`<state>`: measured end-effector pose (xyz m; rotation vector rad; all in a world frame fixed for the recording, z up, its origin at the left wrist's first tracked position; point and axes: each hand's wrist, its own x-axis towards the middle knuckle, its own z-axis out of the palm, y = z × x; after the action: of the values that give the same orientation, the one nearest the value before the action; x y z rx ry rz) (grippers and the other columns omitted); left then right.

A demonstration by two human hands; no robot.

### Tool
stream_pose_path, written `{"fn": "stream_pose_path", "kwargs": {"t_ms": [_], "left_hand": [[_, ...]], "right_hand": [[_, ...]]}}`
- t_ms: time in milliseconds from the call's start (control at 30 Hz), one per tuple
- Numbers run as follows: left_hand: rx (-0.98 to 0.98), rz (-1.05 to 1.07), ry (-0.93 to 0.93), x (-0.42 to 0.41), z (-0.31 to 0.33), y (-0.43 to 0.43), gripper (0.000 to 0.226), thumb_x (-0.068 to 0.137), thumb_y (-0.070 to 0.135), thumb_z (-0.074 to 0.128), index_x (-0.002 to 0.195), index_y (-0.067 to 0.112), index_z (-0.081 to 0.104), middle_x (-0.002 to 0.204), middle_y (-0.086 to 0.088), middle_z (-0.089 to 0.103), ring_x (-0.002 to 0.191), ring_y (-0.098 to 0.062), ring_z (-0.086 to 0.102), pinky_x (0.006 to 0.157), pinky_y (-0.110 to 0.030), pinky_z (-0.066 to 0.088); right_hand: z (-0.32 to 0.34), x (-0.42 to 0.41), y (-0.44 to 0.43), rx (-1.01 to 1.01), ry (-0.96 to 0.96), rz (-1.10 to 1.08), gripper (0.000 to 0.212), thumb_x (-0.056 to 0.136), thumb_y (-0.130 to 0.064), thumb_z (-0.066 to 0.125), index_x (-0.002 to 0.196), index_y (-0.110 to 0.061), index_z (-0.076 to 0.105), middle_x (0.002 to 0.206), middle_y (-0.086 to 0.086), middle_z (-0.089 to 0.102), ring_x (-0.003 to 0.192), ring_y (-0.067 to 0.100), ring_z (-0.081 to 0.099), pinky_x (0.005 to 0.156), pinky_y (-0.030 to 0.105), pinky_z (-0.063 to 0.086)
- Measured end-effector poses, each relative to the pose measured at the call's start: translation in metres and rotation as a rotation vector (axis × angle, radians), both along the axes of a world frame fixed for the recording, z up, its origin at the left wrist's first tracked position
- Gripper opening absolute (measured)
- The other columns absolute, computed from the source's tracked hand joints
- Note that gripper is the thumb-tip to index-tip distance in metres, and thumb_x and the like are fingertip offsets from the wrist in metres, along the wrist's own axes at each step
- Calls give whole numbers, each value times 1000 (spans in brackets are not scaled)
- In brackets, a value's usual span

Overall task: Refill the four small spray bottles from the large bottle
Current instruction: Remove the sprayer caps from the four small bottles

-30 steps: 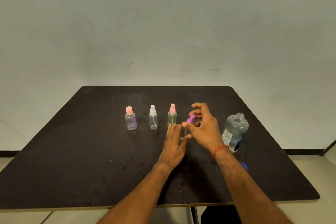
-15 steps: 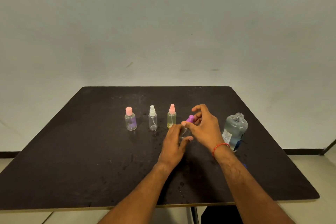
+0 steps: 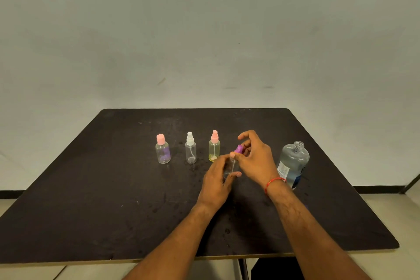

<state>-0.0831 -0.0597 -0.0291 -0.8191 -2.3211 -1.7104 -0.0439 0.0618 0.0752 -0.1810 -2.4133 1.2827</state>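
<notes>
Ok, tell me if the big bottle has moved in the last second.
No. The big bottle stands just as far from the yellow bottle as before.

Colours: matte black surface [image 3: 91,200], pale specks. Purple-tinted bottle [image 3: 163,152] with pink cap; clear bottle [image 3: 190,152] with white sprayer; yellow-green bottle [image 3: 214,150] with pink sprayer; purple sprayer [image 3: 239,149] on clear fourth bottle [image 3: 229,170]. Clear large bottle [image 3: 295,159], white-and-blue label. Red wrist thread [image 3: 273,181].

Dim, even light; soft focus.
</notes>
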Motion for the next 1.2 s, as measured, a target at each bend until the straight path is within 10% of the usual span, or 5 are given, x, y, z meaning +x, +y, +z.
{"fn": "stream_pose_path", "kwargs": {"t_ms": [200,833,1067,1200], "left_hand": [[-12,6,-17,0,0,0,47,89,53,62,129,29,55,118,11,64,110,-9,62,94,-39,55],[-37,14,-6,1,1,-1,36,94,32,69,126,26,56,114,12,64,104,-5,61,92,-35,55],[-29,1,8,4,3,-1,47,89,54,60,128,27,56,117,13,64,109,-9,62,94,-36,54],[-18,0,-4,4,4,-1,39,91,43,65,126,28,57,115,14,65,108,-8,63,93,-35,54]], "right_hand": [[-1,0,4,-35,-1,122,50,79,3,70,115,-26,50,105,-8,65,99,8,63,71,16,53],[0,2,0,30,-14,-6,42,79,-19,79,110,-25,52,87,-11,59,77,5,59,61,10,46],[-3,2,6,-18,-8,154,53,79,9,64,116,-27,50,105,-9,65,102,8,62,75,14,51],[-2,1,4,8,-15,82,52,77,-15,79,117,-27,48,105,-10,60,98,6,59,75,13,48]]}}
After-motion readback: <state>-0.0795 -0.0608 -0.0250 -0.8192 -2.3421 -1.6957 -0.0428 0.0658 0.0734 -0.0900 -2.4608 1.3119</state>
